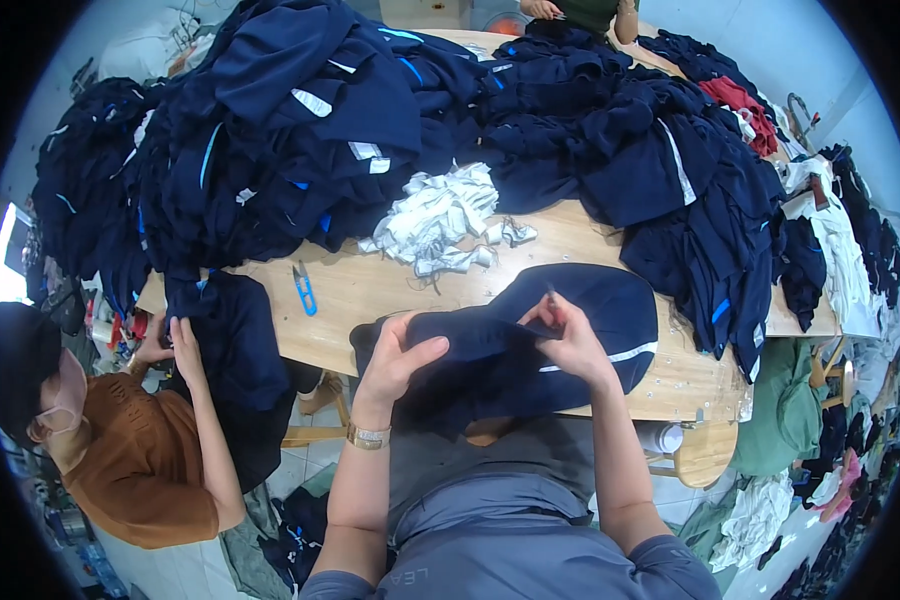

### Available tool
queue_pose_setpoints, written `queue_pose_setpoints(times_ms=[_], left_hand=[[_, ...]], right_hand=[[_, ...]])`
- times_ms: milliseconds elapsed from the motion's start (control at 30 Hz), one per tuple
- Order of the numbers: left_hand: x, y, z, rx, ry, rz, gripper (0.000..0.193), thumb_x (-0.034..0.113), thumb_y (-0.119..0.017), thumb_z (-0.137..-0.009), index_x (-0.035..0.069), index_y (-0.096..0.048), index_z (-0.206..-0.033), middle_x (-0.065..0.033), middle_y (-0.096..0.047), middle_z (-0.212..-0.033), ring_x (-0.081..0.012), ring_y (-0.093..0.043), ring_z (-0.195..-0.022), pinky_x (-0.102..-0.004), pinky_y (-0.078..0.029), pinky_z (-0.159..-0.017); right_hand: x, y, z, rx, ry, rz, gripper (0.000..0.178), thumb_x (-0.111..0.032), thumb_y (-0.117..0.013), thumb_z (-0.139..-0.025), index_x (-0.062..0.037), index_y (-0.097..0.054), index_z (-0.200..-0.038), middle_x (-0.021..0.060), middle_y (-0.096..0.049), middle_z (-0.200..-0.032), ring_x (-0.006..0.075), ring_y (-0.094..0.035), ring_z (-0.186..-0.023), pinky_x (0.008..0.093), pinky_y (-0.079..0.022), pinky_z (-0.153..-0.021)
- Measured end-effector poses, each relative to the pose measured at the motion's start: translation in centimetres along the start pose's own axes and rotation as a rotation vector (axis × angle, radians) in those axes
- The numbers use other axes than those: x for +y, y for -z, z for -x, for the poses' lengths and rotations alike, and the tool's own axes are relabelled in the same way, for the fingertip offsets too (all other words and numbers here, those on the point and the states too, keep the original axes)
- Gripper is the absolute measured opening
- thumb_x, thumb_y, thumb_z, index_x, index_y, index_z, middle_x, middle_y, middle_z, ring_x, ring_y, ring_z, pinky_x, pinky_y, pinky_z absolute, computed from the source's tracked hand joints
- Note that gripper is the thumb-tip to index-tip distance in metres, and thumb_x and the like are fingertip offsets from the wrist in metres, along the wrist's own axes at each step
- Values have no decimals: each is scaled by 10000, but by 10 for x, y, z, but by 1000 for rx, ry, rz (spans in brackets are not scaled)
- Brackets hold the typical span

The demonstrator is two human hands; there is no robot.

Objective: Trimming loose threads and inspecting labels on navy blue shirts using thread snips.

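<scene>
A navy garment (480, 345) is stretched between my hands over the table's near edge, part of it lying flat on the tabletop. My left hand (395, 360) grips its left side, thumb on top and fingers under the cloth. At the garment's right side, my right hand (570, 340) is closed around a small red-handled tool (555, 311) with a thin dark tip; its exact kind is too small to tell. A white stripe (625, 354) crosses the cloth beside that hand. Blue thread snips (305, 291) lie on the wood to the left.
Large heaps of navy garments (280, 130) cover the far side of the wooden table (570, 235). White scraps (440, 215) are piled mid-table. A co-worker in brown (140, 450) handles navy cloth at left; another person (595, 15) works at the far side. A wooden stool (707, 455) stands at right.
</scene>
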State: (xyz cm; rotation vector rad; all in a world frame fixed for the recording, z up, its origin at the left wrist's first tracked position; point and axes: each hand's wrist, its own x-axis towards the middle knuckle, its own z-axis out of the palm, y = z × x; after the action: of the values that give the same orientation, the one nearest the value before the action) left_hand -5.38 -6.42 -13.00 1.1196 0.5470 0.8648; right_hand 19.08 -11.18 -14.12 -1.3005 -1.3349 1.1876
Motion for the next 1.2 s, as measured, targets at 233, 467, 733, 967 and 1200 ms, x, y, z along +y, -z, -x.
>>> queue_pose_setpoints(times_ms=[233, 467, 733, 967, 1200], left_hand=[[-8, 2, -13, 254, 9, -513, 168, 91, -570, -776, -2, -618, -906, -62, -645, -811, -117, -566, -770, -256, -420, -719], [-37, -24, 25, 209, 361, -140, 343, 355, -514, -915, 34, -592, -826, -61, -610, -796, -146, -579, -672, -243, -428, -517], [-72, -43, -4, 414, 519, 769, 285, 349, -513, -919, 87, -606, -979, -20, -643, -916, -148, -605, -818, -232, -480, -701], [-46, -34, 2, 341, 301, 1056, 202, 203, -523, -907, 62, -610, -1021, -46, -626, -1042, -194, -541, -1050, -346, -382, -977], [-70, -32, 5, 421, 302, 876, 259, 242, -499, -916, 45, -586, -1060, -62, -605, -1117, -226, -541, -1073, -394, -374, -1002]], right_hand=[[26, -7, 12, 70, -423, -1165, 615, 57, -493, -520, 71, -499, -1134, 177, -606, -1007, 292, -607, -889, 358, -492, -851], [21, -8, 10, 14, -247, -1393, 570, 23, -484, -543, 94, -492, -1108, 188, -609, -997, 314, -608, -882, 373, -484, -869], [-4, -13, 34, -204, -284, -1219, 536, -23, -625, -631, 21, -472, -1144, 94, -593, -975, 195, -594, -893, 293, -462, -840], [16, 5, 43, -18, -185, -970, 200, -155, -644, -832, -65, -508, -946, -19, -544, -813, 63, -537, -772, 211, -435, -684], [25, -17, 33, 242, -13, 353, 185, -138, -532, -881, -41, -570, -1034, 129, -600, -925, 275, -562, -901, 324, -417, -779]])
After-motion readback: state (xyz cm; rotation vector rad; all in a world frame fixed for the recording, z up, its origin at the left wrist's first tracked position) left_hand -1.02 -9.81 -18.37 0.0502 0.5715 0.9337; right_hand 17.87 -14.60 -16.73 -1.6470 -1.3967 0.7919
